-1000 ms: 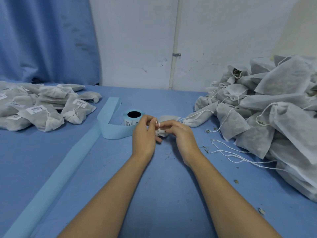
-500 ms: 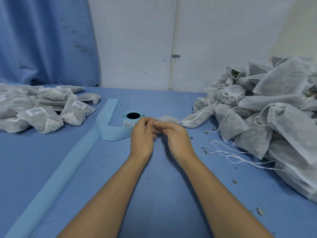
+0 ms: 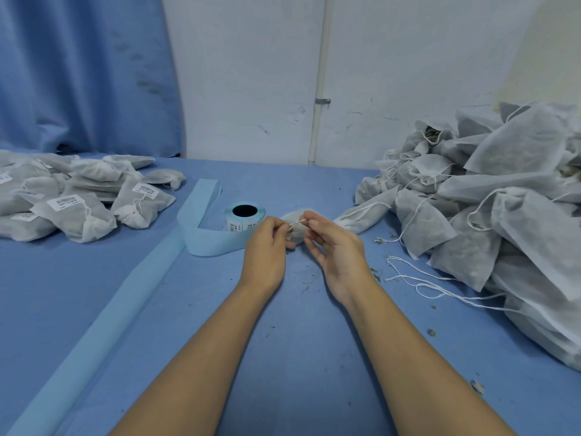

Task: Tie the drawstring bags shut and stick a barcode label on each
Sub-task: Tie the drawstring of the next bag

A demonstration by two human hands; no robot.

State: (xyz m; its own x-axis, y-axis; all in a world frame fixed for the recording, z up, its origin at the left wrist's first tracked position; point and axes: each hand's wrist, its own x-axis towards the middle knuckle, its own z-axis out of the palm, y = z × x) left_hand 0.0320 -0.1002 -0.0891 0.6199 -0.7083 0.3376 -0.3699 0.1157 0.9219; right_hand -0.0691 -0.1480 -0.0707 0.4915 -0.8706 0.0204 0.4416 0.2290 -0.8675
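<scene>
— Two hands meet over the middle of the blue table (image 3: pixel 298 357), we see. What do they hold?

— We see the left hand (image 3: pixel 265 247) and the right hand (image 3: pixel 338 250) each pinching the white drawstring (image 3: pixel 297 222) between thumb and forefinger. A short piece of it runs tight from one pinch to the other. The other fingers of the right hand are loosely bent and a little apart. Those of the left hand are bent inward.

— And the bag itself, where do we find it?

— The small bag (image 3: pixel 295 215) lies on the table just behind the fingertips and is partly hidden by them. It is between the label roll (image 3: pixel 245 217) on its left and the big pile of bags (image 3: pixel 503 215) on its right. Whether the knot is made, we cannot tell.

— What more lies around?

— The label roll stands upright. Its pale blue backing strip (image 3: pixel 94 341) loops beside it and runs toward the near left corner. At the far left we see the labelled bags (image 3: pixel 78 199) in a low heap. Loose white strings (image 3: pixel 424 284) and small dry crumbs lie near the big pile.
</scene>
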